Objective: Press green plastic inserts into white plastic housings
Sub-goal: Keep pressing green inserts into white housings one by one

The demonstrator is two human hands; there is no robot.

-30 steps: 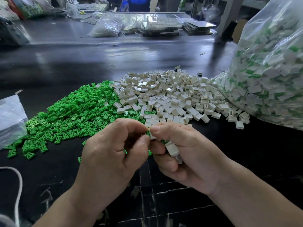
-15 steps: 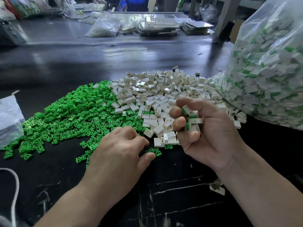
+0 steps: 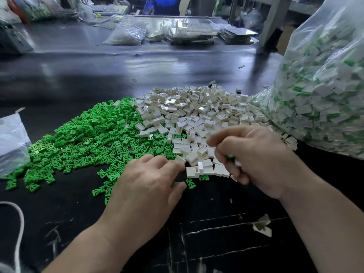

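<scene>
The green inserts [image 3: 82, 140] are small, flat, bright pieces with splayed legs, heaped in one broad pile on the left of the black table [image 3: 98, 71]. The white housings [image 3: 197, 115] are small hollow rectangular shells in a second pile, touching the first on its right; both piles hold far too many to count. The left hand [image 3: 145, 192] lies palm down at the near edge of the inserts, thumb and forefinger close together over a green piece, but whether they pinch it cannot be told. The right hand [image 3: 256, 160], blurred, hovers over the near housings with fingers curled round a few white-and-green pieces [image 3: 233, 160]. One large clear bag [image 3: 325, 85] of white and green parts crowds the right side against the housings, and one smaller plastic bag [image 3: 11, 142] sits at the left edge. Bare dark tabletop stretches beyond the piles and between the forearms, where one scrap of tape [image 3: 263, 225] lies; a white cord [image 3: 19, 223] curves at the lower left.
</scene>
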